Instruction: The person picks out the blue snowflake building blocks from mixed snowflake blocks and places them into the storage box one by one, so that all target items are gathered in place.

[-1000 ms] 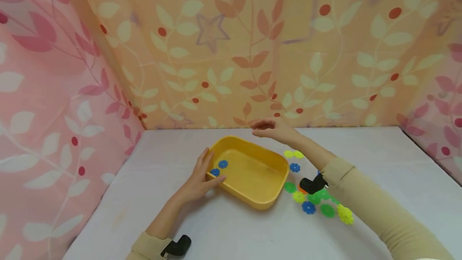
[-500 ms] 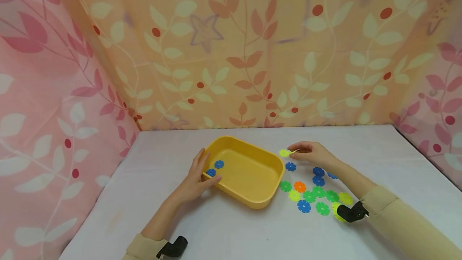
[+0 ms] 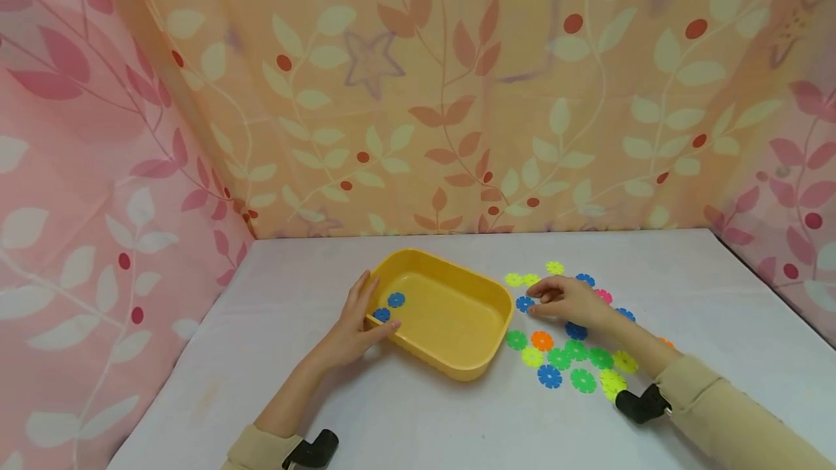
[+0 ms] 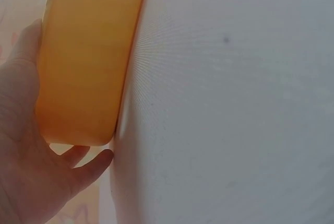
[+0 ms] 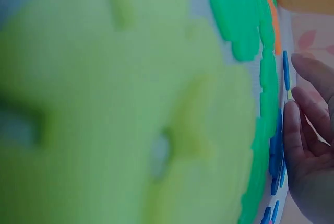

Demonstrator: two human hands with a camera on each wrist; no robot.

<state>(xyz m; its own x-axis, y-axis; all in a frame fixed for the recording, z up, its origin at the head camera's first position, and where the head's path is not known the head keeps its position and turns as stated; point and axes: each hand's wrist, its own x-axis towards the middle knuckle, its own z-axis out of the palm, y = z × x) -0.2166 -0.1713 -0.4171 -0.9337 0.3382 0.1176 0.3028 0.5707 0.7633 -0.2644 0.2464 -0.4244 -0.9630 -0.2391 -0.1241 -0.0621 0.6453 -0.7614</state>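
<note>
A yellow plastic tub (image 3: 451, 325) stands on the white table, with two blue notched discs (image 3: 396, 299) lying at its left end. My left hand (image 3: 355, 321) holds the tub's near left corner, thumb over the rim and fingers along the outer side; the left wrist view shows the tub wall (image 4: 86, 67) beside the palm. My right hand (image 3: 571, 303) is just right of the tub, low over the table. Its fingertips and thumb are apart, close by a blue disc (image 3: 524, 304). In the right wrist view the fingers (image 5: 308, 114) hold nothing.
Loose notched discs spread right of the tub: two yellow ones (image 3: 522, 280) side by side, a green cluster (image 3: 577, 351), an orange one (image 3: 542, 341), and several more near the right forearm. A patterned cloth wall (image 3: 418, 129) rises behind the table.
My right hand came from above the tub's far rim to the yellow discs and tilted one up. Now that disc lies flat, and the hand is nearer the blue disc. The left hand stays put.
</note>
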